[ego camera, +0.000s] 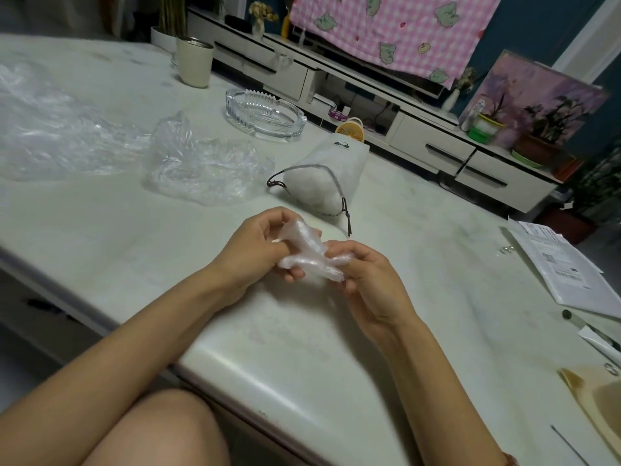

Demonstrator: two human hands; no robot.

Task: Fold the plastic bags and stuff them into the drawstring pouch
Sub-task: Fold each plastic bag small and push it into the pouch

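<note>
Beyond my right hand (366, 274) stands a long white cabinet (433, 146). Above it I see pink checked cloth (396, 31) and teal wall (537, 25).

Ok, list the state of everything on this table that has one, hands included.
Small plastic bag: scrunched into a compact wad, held at both ends.
Left hand: gripping the wad's left end.
Right hand: pinching its right end.
Drawstring pouch: lying on its side, mouth open, cord slack, partly stuffed.
Nearer loose bag: crumpled, unfolded, on the table.
Farther loose bag: spread out, unfolded.
Glass ashtray: upright, empty.
Cup: upright.
</note>
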